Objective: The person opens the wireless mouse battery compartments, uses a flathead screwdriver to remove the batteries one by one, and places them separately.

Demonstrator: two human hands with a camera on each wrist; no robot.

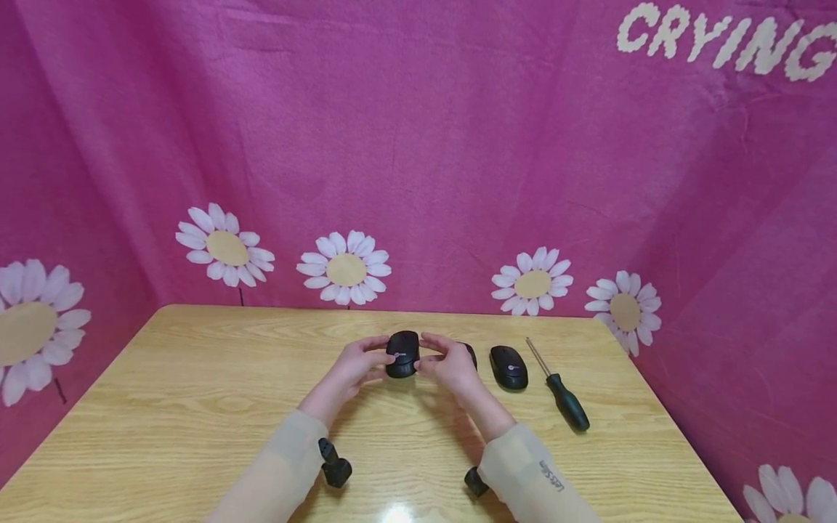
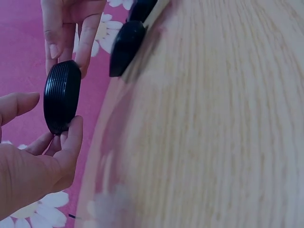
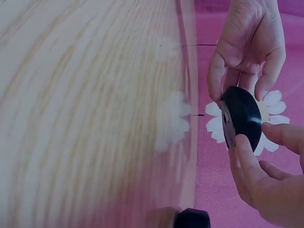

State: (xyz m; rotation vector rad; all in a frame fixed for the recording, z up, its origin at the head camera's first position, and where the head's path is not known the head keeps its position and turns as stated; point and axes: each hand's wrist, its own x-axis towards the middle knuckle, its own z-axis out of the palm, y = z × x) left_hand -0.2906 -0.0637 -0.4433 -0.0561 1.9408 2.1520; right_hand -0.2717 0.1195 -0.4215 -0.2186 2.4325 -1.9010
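A black computer mouse [image 1: 402,351] is held up between both hands above the far part of the table. My left hand [image 1: 358,362] grips its left side, with the thumb near the small white logo on top. My right hand [image 1: 451,363] holds the opposite side with fingertips and thumb. In the left wrist view the ridged side of the mouse [image 2: 62,97] shows, fingers touching both ends. From the right wrist, the mouse [image 3: 242,118] is seen tilted between the two hands. A second black mouse [image 1: 470,354] lies partly hidden behind the right hand.
Right of the hands, a third black mouse [image 1: 508,367] rests on the wooden table [image 1: 196,407]. Beside it lies a screwdriver [image 1: 567,403] with a dark green handle, its shaft pointing away. Pink cloth [image 1: 418,160] with white daisies hangs behind and at the sides.
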